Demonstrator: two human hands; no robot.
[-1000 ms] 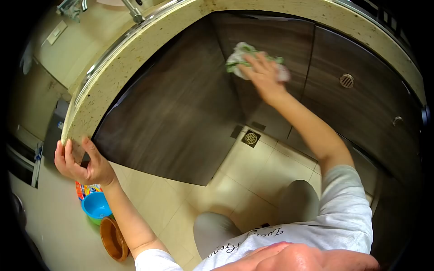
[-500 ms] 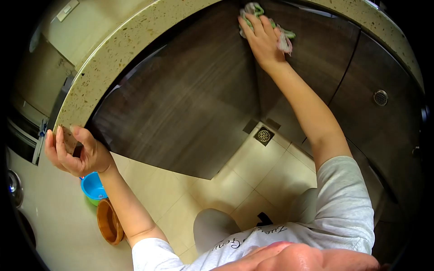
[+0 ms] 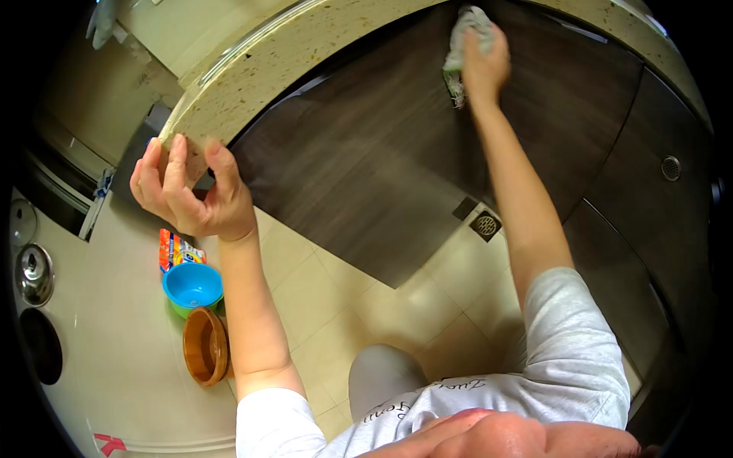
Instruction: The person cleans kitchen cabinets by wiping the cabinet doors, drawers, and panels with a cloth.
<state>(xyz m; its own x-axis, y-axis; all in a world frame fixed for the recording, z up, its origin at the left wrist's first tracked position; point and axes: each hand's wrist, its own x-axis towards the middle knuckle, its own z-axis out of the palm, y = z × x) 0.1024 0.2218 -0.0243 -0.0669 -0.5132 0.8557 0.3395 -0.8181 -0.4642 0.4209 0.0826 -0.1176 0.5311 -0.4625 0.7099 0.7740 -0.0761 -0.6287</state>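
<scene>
At the corner of the speckled countertop (image 3: 305, 46), my left hand (image 3: 200, 187) grips the edge, thumb on one side and fingers on the other. My right hand (image 3: 485, 65) is closed round a whitish and green cloth (image 3: 468, 34). The cloth lies against the dark wood-grain panels (image 3: 366, 145), high up near the inner corner under the countertop. Part of it hangs below the fingers, with a frayed end.
Beside my left forearm are a blue bowl (image 3: 193, 285), a brown bowl (image 3: 205, 346) and an orange packet (image 3: 180, 250). Pot lids (image 3: 34, 275) lie at the far left. A floor drain (image 3: 485, 225) sits below the panels.
The view has shifted, so the counter and bowls appear displaced. My right hand has turned and closed round the cloth, which is more bunched. My left hand remains at the counter corner.
</scene>
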